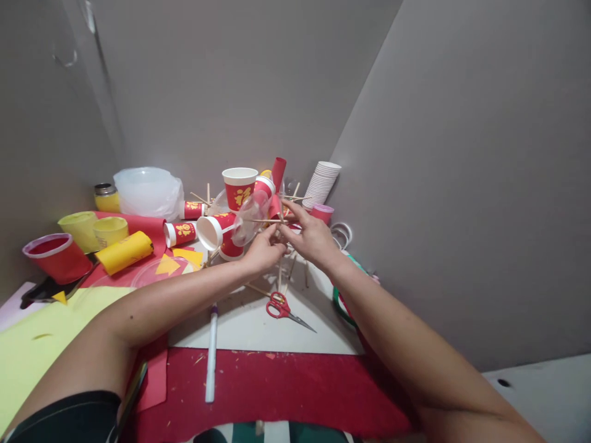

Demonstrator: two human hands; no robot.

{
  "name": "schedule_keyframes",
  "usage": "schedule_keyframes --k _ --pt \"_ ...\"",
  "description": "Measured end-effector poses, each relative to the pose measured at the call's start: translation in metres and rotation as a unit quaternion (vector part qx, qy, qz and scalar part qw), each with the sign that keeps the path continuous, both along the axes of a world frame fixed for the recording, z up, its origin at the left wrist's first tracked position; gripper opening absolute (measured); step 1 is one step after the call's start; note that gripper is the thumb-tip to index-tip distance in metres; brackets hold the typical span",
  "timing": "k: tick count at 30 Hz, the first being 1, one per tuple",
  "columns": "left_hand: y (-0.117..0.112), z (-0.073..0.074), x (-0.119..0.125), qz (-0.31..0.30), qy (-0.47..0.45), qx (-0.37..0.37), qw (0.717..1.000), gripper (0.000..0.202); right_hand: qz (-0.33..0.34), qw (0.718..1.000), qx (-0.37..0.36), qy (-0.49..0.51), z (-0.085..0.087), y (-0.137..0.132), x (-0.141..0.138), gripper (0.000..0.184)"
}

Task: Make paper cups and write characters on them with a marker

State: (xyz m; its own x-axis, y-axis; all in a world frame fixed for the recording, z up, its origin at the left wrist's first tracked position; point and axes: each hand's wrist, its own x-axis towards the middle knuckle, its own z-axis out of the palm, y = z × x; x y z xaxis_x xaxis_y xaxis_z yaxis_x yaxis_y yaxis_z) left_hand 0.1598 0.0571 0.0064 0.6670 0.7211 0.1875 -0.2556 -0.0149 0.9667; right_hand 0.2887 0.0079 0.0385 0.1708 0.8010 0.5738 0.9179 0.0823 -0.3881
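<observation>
My left hand (264,251) is closed, its fingertips pinched at a joint of thin wooden sticks (265,221). Opposite it, my right hand (314,239) grips the same crossing sticks between thumb and fingers, the index finger reaching over the top. My fingers partly hide the crossing. Right beside them stand red-and-white paper cups (239,187) with yellow characters, one upright on top and one tipped sideways (210,232). A clear plastic cup (249,221) lies against these cups. Red-handled scissors (278,306) rest on the white tabletop (323,326) just below my hands.
A white marker (211,357) lies near the front edge. At the left are yellow cups (111,232), a yellow cylinder (124,252), a red cup (58,258) and yellow paper (69,332). Behind stand clear plastic bowls (148,194) and a stack of white cups (322,184). Grey walls (462,154) enclose the table.
</observation>
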Motion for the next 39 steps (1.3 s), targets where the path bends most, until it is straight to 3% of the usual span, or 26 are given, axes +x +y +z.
schedule_keyframes --k 11,14,18,22,24,26,29,31,33,34,36,39 --pt "-0.001 -0.010 -0.008 0.005 0.096 0.109 0.989 0.067 0.012 0.997 0.068 0.023 -0.018 0.009 0.002 0.028" --pt "-0.007 -0.012 -0.023 0.006 0.146 0.150 0.978 0.078 0.014 0.997 0.074 0.025 -0.018 0.008 0.002 0.026" --pt "-0.028 -0.012 -0.062 -0.024 0.206 0.195 0.959 0.083 0.023 0.997 0.074 0.031 -0.020 0.009 0.005 0.027" --pt "-0.062 0.002 -0.112 -0.087 0.244 0.227 0.939 0.058 0.040 0.996 0.072 0.041 -0.021 0.011 0.008 0.025" --pt "-0.079 0.018 -0.135 -0.157 0.272 0.240 0.919 0.039 0.047 0.995 0.071 0.046 -0.021 0.011 0.009 0.023" --pt "-0.084 0.038 -0.154 -0.154 0.257 0.228 0.927 0.022 0.054 0.995 0.072 0.051 -0.020 0.011 0.010 0.020" --pt "-0.058 0.067 -0.170 0.058 0.108 0.213 0.969 0.015 0.066 0.993 0.079 0.065 -0.019 0.010 0.011 0.017" --pt "-0.019 0.077 -0.173 0.248 0.016 0.192 0.949 0.013 0.075 0.991 0.086 0.077 -0.020 0.010 0.012 0.018" --pt "0.027 0.076 -0.172 0.366 0.030 0.124 0.922 0.027 0.080 0.988 0.097 0.090 -0.021 0.010 0.013 0.019" --pt "0.048 0.073 -0.169 0.386 0.089 0.077 0.915 0.037 0.081 0.987 0.105 0.097 -0.022 0.010 0.014 0.020" --pt "0.080 0.062 -0.161 0.360 0.142 0.034 0.922 0.051 0.081 0.983 0.119 0.111 -0.024 0.009 0.015 0.024" --pt "0.103 0.046 -0.142 0.301 0.180 -0.002 0.937 0.053 0.083 0.979 0.135 0.129 -0.026 0.008 0.016 0.029"
